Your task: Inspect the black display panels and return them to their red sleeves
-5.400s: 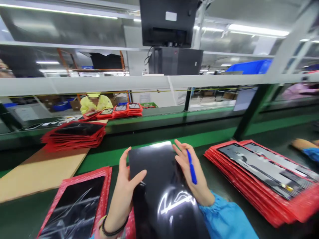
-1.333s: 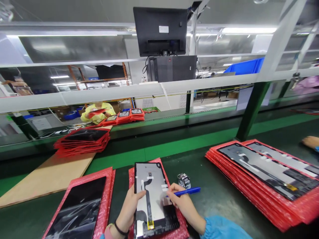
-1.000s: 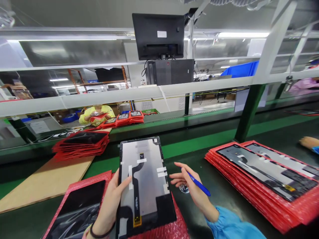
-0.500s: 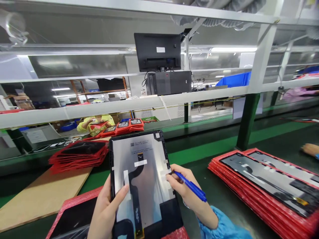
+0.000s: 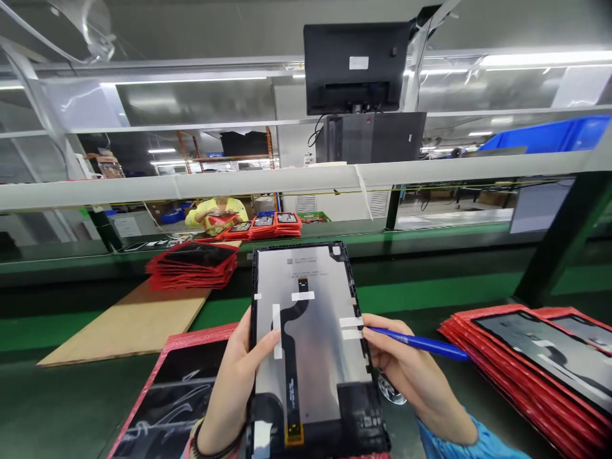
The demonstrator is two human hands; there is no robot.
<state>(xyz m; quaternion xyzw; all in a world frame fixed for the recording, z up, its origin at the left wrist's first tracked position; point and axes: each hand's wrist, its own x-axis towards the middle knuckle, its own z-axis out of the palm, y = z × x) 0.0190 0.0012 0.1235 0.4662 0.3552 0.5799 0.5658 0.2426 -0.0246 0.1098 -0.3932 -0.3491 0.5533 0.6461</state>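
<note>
My left hand (image 5: 234,389) grips the left edge of a tablet screen panel (image 5: 310,344), thumb across its silver back. The panel is raised and tilted toward me, back side up, with a black flex cable and white tape strips on it. My right hand (image 5: 414,376) is closed on a blue pen (image 5: 421,344), its tip touching the tape at the panel's right edge. Under the right hand a small shiny metal object (image 5: 389,390) lies on the belt.
A red bubble-wrap sleeve with a dark panel (image 5: 176,395) lies lower left. A stack of red-sleeved panels (image 5: 535,357) fills the right. Another red stack (image 5: 194,264) and a brown board (image 5: 129,322) sit left. A person in yellow (image 5: 217,213) works across the green conveyor (image 5: 421,293). A monitor (image 5: 356,67) hangs overhead.
The panel went from glass side up to back side up, was lifted off the red sleeve and tilted toward me. The pen tip came to its right-edge tape. My view swung left.
</note>
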